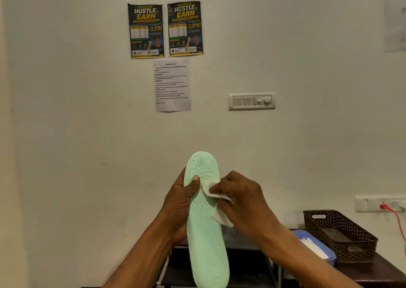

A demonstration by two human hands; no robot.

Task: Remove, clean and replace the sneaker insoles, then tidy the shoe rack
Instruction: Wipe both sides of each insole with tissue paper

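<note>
- Left hand point(178, 202), lower centre of frame: bare; thumbnail trimmed short.
- Right hand point(240, 196), just right of centre: bare, knuckles creased.
- Both forearms bare, uncovered down to the bottom frame edge.

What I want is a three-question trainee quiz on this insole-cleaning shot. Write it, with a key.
1. True or false: the left hand grips the green insole.
2. The right hand holds which against the insole? A sponge, B white wipe, C brush.
3. Fill in: the brown basket stands to the ___ of the blue tub.
Key: 1 true; 2 B; 3 right.
</note>
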